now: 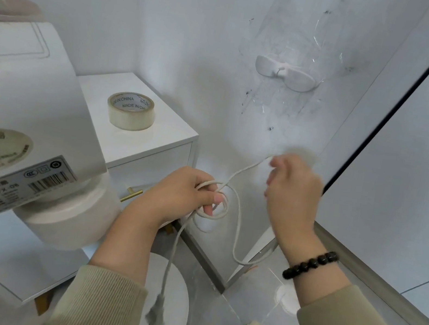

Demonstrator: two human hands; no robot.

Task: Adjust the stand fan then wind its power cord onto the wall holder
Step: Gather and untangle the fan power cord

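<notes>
Below the wall holder, cord coiled and gripped in left hand.
Strung across to right hand, held apart, motion-blurred, grip impossible to judge. "MADE IN CHINA" inside tape roll; fan stickers mostly illegible.

At far left, stand fan, in front of the counter; tape roll on the counter; wall holder up on the wall, right of both; below it, cord strung from left hand to right hand (left one nearer the counter).

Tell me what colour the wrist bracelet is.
The bracelet is black; the head view shows it.
</notes>
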